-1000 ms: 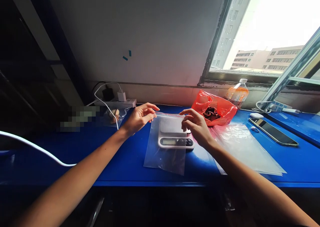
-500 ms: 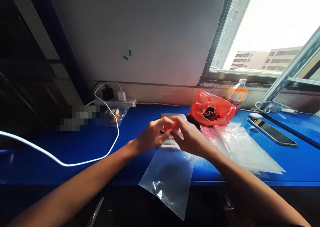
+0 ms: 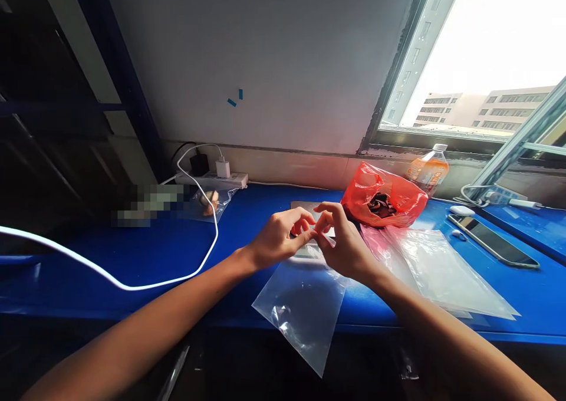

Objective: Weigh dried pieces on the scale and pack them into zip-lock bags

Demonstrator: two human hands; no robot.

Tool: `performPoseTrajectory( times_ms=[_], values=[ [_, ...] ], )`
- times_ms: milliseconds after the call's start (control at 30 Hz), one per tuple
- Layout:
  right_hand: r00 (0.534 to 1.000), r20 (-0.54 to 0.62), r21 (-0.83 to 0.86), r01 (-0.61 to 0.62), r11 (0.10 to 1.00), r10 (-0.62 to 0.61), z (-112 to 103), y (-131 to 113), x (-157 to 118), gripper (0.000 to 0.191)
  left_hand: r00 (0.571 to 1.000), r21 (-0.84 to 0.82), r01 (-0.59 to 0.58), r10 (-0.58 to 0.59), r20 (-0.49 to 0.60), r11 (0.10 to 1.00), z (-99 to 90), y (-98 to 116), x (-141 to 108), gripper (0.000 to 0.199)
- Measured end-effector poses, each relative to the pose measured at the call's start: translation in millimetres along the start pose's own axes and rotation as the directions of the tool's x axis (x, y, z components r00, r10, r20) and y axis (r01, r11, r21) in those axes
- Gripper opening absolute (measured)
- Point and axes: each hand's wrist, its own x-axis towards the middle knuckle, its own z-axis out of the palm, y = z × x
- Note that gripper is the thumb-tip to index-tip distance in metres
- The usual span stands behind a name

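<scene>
A clear plastic zip bag [image 3: 305, 312] hangs from my fingers, its lower corner past the table's front edge. My left hand [image 3: 285, 236] pinches the top edge of the bag between thumb and fingers. Right beside it, my right hand [image 3: 342, 242] pinches the same edge, and the fingertips of both hands meet. Behind the hands lies a flat grey device [image 3: 303, 206], mostly covered by them. To the right stands a red plastic bag [image 3: 362, 194] with dark curled pieces [image 3: 382, 206] inside.
On the blue table, a stack of clear bags [image 3: 455, 271] lies right of my hands. Farther right are a phone [image 3: 493, 240] and an earbud case [image 3: 462, 211]. An orange drink bottle [image 3: 427, 168] stands behind. A white cable [image 3: 154, 286] loops across the left side, near a power strip [image 3: 236, 181].
The view has shifted, so the scene sits slightly farther right. My right fingers have lifted and spread a little at the bag's top edge; both hands still hold it.
</scene>
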Motion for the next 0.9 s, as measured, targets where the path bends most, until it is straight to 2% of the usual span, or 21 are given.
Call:
performPoseTrajectory(
  times_ms=[133,300,367,500,633,733,900],
  values=[
    [0.999,-0.045,0.013,0.006,1.0,-0.006,2.7,1.1,1.0,0.034,0.998,0.096,-0.027,0.033,-0.057,0.995,-3.6,-1.4,3.0,0.011],
    [0.998,-0.053,0.008,-0.026,1.0,0.026,4.6,0.5,1.2,0.034,0.983,0.247,-0.184,0.182,0.035,0.951,-7.3,-5.7,3.8,0.01],
    [0.999,-0.048,0.003,-0.008,1.0,0.008,3.7,0.0,2.0,0.033,0.981,0.274,-0.189,0.191,0.017,0.943,-9.7,-6.5,4.6,0.01],
    [0.995,-0.1,-0.03,-0.021,0.999,0.018,0.1,-0.9,4.9,0.03,0.988,0.247,-0.127,0.145,-0.059,0.961,-14.7,-3.4,6.4,0.01],
    [0.993,-0.094,-0.014,-0.068,0.998,0.067,-0.6,-1.4,6.2,0.03,0.994,0.2,-0.099,0.106,-0.027,0.975,-17.1,2.1,5.6,0.011],
    [0.992,-0.111,-0.023,-0.057,0.998,0.054,1.2,-2.7,5.3,0.029,0.991,0.2,-0.135,0.136,0.005,0.971,-18.0,3.9,4.2,0.013],
    [0.994,-0.109,-0.062,0.018,0.998,-0.025,3.0,-4.9,3.6,0.028,0.979,0.21,-0.198,0.203,-0.001,0.957,-18.7,4.9,4.0,0.012]
  ],
)
